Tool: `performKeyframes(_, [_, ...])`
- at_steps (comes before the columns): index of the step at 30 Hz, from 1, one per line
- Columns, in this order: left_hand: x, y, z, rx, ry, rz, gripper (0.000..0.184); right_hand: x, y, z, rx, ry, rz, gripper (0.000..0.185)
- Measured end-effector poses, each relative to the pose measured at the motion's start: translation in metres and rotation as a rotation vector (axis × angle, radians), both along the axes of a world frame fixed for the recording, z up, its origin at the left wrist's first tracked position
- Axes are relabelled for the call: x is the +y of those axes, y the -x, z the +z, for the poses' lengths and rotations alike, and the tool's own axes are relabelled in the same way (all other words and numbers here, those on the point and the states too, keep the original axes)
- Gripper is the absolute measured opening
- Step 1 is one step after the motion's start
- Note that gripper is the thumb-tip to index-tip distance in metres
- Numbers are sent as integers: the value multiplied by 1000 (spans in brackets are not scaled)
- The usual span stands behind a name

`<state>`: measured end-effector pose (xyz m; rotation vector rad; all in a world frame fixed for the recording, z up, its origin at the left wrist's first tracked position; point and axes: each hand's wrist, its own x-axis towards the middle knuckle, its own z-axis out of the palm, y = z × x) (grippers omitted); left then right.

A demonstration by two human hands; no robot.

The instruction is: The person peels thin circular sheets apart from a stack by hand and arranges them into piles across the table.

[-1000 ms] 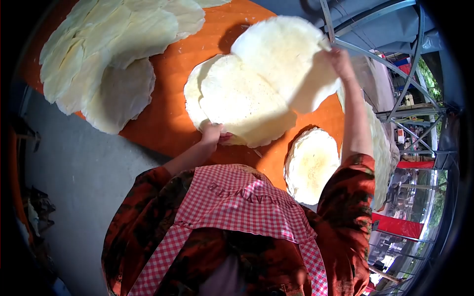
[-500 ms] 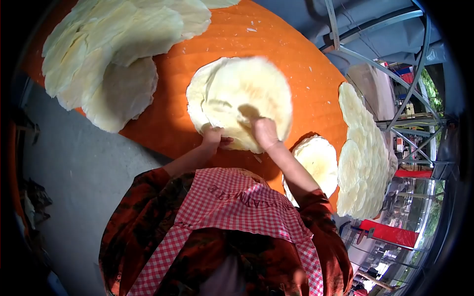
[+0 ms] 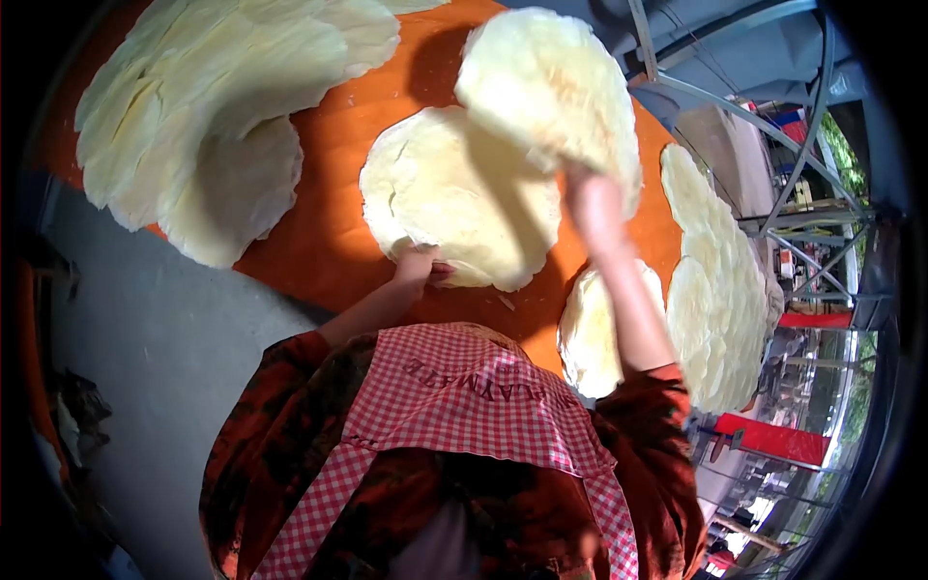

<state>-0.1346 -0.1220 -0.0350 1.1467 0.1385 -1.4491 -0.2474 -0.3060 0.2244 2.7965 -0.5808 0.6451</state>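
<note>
Clearly, the raised round sheet [image 3: 551, 87] hangs beyond the right hand [image 3: 593, 198], gripped at its near edge — the left hand [image 3: 417, 263] pinches the lower sheet's [image 3: 464, 198] near left edge.

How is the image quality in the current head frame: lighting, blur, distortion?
Head view: hard, uneven light; the left heap of flatbreads is partly shaded, and a dark shadow crosses the central flatbread; the right hand is motion-blurred, while the left hand looks sharper; wide-angle distortion bows the orange table, with black corners around the picture.
</note>
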Motion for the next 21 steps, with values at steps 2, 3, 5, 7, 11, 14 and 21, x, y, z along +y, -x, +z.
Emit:
performKeyframes(2, [-1, 0, -18, 109, 54, -54, 30, 62, -17, -35, 87, -359, -127, 21])
performKeyframes(3, [-2, -2, -23, 160, 84, -84, 31, 71, -13, -77, 85, -404, -85, 21])
performKeyframes(5, [1, -1, -10, 42, 134, -63, 38, 58, 18, -181, 114, -369, -22, 21])
performKeyframes(7, [5, -3, 18, -26, 139, -54, 42, 65, 18, -178, 8, -343, 15, 23])
performKeyframes(11, [12, 0, 42, -8, 133, -59, 44, 73, 10, -142, 123, -249, -30, 25])
performKeyframes(14, [7, 2, 38, 15, 185, -6, 35, 88, 10, -166, 292, -278, -39, 25])
performKeyframes(21, [9, 2, 25, 40, 265, 47, 28, 88, 21, -160, 210, -274, 98, 40])
